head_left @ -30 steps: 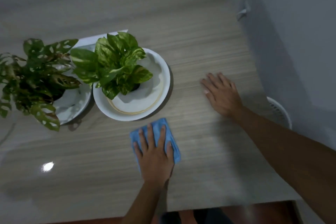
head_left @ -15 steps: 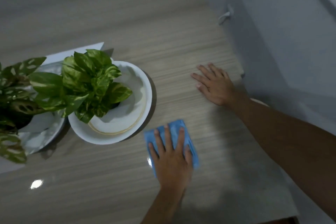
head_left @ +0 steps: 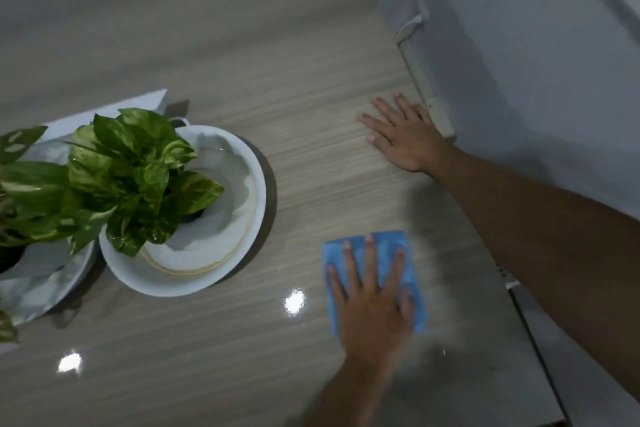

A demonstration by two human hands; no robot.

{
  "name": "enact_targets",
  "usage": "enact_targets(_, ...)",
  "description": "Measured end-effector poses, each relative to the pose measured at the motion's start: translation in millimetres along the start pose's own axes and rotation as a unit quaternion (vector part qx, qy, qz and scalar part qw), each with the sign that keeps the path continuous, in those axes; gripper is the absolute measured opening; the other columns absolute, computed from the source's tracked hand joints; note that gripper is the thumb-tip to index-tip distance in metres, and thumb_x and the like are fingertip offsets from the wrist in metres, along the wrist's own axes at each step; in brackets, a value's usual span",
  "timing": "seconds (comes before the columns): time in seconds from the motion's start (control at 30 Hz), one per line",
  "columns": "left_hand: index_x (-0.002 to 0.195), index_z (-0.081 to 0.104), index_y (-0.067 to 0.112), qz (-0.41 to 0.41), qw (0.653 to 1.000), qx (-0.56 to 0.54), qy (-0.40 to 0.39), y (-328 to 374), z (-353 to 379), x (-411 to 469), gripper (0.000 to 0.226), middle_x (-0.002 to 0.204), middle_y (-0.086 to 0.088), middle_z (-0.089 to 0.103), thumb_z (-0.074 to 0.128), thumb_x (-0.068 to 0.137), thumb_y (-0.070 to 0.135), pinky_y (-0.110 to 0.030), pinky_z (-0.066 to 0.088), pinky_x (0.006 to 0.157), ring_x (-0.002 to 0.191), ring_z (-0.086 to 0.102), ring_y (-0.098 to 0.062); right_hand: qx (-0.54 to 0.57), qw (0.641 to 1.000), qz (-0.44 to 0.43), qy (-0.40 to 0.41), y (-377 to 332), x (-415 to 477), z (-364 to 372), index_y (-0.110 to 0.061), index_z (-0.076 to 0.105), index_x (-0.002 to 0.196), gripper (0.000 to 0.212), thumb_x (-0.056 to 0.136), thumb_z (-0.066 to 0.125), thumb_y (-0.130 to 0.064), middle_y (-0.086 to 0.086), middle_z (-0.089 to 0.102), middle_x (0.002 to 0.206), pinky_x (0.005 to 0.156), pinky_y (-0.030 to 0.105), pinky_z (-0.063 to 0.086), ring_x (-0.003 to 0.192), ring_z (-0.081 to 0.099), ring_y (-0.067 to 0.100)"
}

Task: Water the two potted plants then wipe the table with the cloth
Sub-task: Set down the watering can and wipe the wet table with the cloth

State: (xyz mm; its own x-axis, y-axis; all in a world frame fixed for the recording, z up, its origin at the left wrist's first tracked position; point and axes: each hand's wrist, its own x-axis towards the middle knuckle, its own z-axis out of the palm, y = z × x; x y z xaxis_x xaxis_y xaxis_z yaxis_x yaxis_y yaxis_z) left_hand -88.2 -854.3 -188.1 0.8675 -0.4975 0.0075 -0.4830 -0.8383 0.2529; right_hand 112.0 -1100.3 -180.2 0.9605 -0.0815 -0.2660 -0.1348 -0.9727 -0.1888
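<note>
A folded blue cloth lies on the pale wood-grain table at the near right. My left hand presses flat on it with fingers spread. My right hand rests palm down on the table farther back, by the right edge, holding nothing. A green variegated potted plant stands in a white round dish left of centre. A second plant with holed leaves sits at the far left on another plate, partly cut off by the frame.
A white sheet lies behind the plants. A grey-white wall runs along the table's right edge, with a white strip at its foot. Light reflections shine on the glossy tabletop.
My left hand has slid the blue cloth to the right, away from the white dish. My right hand has stayed flat near the right edge. The view has shifted right.
</note>
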Motion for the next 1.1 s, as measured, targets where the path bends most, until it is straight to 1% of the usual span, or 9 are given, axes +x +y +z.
enact_targets(0.13,0.148,0.045,0.042,0.094,0.995,-0.043,0.0,25,10,54,0.051,0.165,-0.003,0.031,0.044,0.097,0.047,-0.064,0.023,0.117,0.155,0.017,-0.034,0.004,1.0,0.004,-0.004,0,0,-3,-0.056,0.0,0.147,0.053,0.096,0.01,-0.065,-0.017,-0.01,0.161,0.117,0.042,-0.008,0.148,-0.015,0.018)
enact_targets(0.3,0.158,0.025,0.04,-0.057,0.997,0.057,0.016,-74,-17,58,0.055,0.169,-0.005,0.021,0.03,0.104,0.051,-0.059,0.009,0.123,0.156,0.012,-0.033,-0.004,1.0,0.004,-0.005,-5,-2,-5,-0.054,0.002,0.148,0.052,0.097,0.012,-0.061,-0.014,-0.008,0.162,0.116,0.042,-0.006,0.149,-0.012,0.021)
enact_targets(0.4,0.158,0.027,0.038,-0.086,0.995,0.056,0.008,-57,-19,-20,0.059,0.168,-0.008,0.021,0.039,0.102,0.049,-0.062,0.013,0.121,0.155,0.014,-0.038,-0.003,1.0,0.017,-0.023,-11,-6,-7,-0.05,-0.002,0.15,0.053,0.099,0.012,-0.057,-0.011,-0.013,0.162,0.117,0.045,-0.008,0.148,-0.016,0.025)
enact_targets(0.5,0.157,0.03,0.041,0.028,0.998,-0.008,-0.051,18,-5,-63,0.06,0.169,-0.006,0.018,0.043,0.099,0.05,-0.066,0.016,0.119,0.155,0.01,-0.039,-0.002,0.999,0.028,-0.031,-25,-15,-2,-0.045,-0.005,0.151,0.056,0.099,0.013,-0.055,-0.008,-0.017,0.162,0.117,0.045,-0.011,0.147,-0.019,0.028)
enact_targets(0.6,0.155,0.034,0.042,0.085,0.994,-0.042,-0.062,38,2,-29,0.054,0.169,-0.004,0.018,0.039,0.102,0.049,-0.064,0.016,0.12,0.157,0.005,-0.033,-0.004,1.0,0.013,-0.016,-28,-40,11,-0.042,0.0,0.152,0.057,0.099,0.015,-0.055,-0.006,-0.013,0.163,0.116,0.042,-0.009,0.148,-0.015,0.026)
enact_targets(0.7,0.157,0.031,0.04,0.027,0.999,0.013,-0.034,-5,-3,-8,0.052,0.169,-0.004,0.019,0.034,0.105,0.048,-0.06,0.013,0.122,0.157,0.009,-0.031,-0.012,1.0,-0.007,0.026,-20,-75,23,-0.039,0.012,0.153,0.056,0.1,0.018,-0.054,-0.004,0.002,0.164,0.117,0.043,-0.002,0.149,-0.003,0.026)
enact_targets(0.83,0.16,0.023,0.038,-0.042,0.998,0.04,-0.034,-27,-13,-68,0.058,0.17,-0.007,0.015,0.035,0.104,0.049,-0.062,0.011,0.121,0.156,0.009,-0.036,-0.013,0.999,-0.025,0.038,-14,-112,35,-0.035,0.018,0.153,0.06,0.096,0.017,-0.056,-0.001,0.008,0.163,0.117,0.044,-0.001,0.149,0.001,0.028)
enact_targets(1.0,0.156,0.033,0.041,0.135,0.983,-0.052,-0.11,69,3,-94,0.056,0.17,-0.003,0.014,0.04,0.101,0.048,-0.066,0.015,0.12,0.156,0.003,-0.036,-0.01,1.0,-0.018,0.011,-16,-121,37,-0.038,0.005,0.153,0.064,0.093,0.007,-0.06,-0.003,-0.005,0.164,0.116,0.042,-0.009,0.149,-0.011,0.024)
enact_targets(1.1,0.152,0.04,0.04,0.14,0.987,-0.014,-0.073,58,8,-54,0.052,0.167,-0.004,0.025,0.041,0.101,0.047,-0.064,0.02,0.118,0.156,0.013,-0.035,-0.014,1.0,-0.019,0.013,-11,-133,38,-0.039,0.006,0.153,0.059,0.097,0.015,-0.056,-0.005,-0.003,0.164,0.116,0.04,-0.008,0.149,-0.009,0.021)
